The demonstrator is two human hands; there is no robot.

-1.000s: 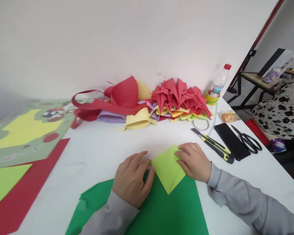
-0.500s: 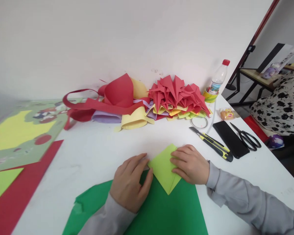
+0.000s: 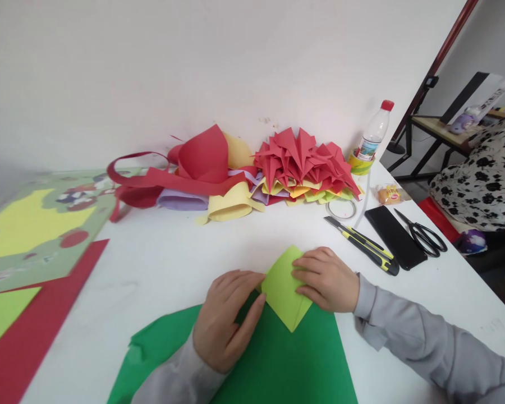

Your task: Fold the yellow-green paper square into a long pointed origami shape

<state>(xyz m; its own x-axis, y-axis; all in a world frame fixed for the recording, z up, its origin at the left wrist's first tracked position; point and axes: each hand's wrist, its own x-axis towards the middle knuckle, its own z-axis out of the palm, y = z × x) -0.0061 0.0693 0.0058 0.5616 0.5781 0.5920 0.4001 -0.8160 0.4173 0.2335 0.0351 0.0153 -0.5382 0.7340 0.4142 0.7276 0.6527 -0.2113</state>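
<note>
A lime-green folded paper lies like a diamond on the upper edge of a large green sheet, its far corner over the white table. My left hand is at its left corner, with the forefinger and thumb pinching the edge and lifting it a little. On the right side, my right hand has its curled fingers on the paper and holds it down. That hand hides the paper's right corner.
Along the wall lie red folded paper pieces and curled paper strips. A bottle, utility knives, a black phone and scissors stand or lie at the right. A red sheet lies left. A person in patterned clothing is beyond the table.
My left fingertips have moved right onto the paper's left corner, which is now drawn inward and slightly raised. My right hand stays nearly where it was.
</note>
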